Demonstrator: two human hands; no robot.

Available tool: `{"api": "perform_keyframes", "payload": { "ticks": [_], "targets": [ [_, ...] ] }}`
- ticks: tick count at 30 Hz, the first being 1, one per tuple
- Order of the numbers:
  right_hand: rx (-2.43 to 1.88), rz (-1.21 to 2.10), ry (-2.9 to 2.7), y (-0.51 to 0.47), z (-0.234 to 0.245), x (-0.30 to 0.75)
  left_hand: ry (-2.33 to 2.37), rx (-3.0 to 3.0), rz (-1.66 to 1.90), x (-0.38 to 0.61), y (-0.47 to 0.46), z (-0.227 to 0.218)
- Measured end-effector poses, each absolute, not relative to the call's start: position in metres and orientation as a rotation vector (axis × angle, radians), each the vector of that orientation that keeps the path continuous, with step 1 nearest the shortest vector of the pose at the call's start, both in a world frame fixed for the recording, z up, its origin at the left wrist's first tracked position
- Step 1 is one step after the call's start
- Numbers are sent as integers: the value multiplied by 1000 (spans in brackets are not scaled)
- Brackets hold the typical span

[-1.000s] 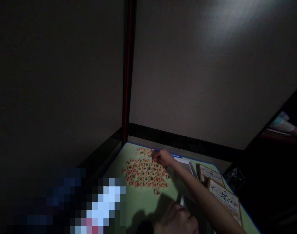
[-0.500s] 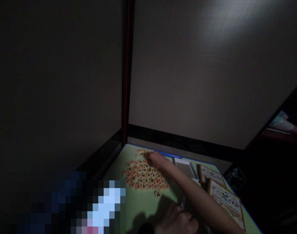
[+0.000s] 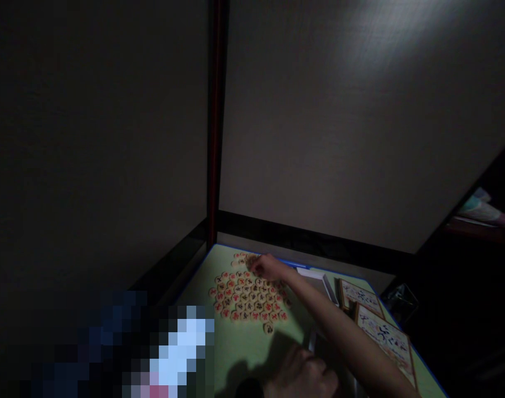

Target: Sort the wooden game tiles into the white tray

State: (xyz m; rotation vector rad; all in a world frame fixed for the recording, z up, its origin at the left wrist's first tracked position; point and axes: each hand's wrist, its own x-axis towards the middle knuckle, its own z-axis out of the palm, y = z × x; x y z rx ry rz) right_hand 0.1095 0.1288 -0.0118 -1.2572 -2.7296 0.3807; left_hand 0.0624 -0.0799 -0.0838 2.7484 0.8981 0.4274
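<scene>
Beige pieces (image 3: 249,298) lay on the green table (image 3: 230,342) toward its far corner; fingers bunched, grip unclear, the right hand (image 3: 268,267) was by the far edge; the left hand (image 3: 304,373) folded its fingers.

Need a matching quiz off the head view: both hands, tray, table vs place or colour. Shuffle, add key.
1. Right hand
2. Left hand
3. White tray
4. Table

A. Pale green with a blue edge
B. At the far, smaller group of round pieces
C. Between the pieces and the patterned boxes, partly behind the right forearm
D. At the picture's bottom edge, knuckles showing

Pairs: 1-B, 2-D, 3-C, 4-A
</scene>
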Motion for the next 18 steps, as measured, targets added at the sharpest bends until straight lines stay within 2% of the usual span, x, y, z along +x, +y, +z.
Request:
{"api": "perform_keyframes", "payload": {
  "ticks": [5,18],
  "targets": [
    [-1317,465,-2632,129,-18,112,915,2775,584,63,-81,-90],
    [-1370,564,-2501,128,-26,117,918,2805,582,62,-83,-86]
  ]
}}
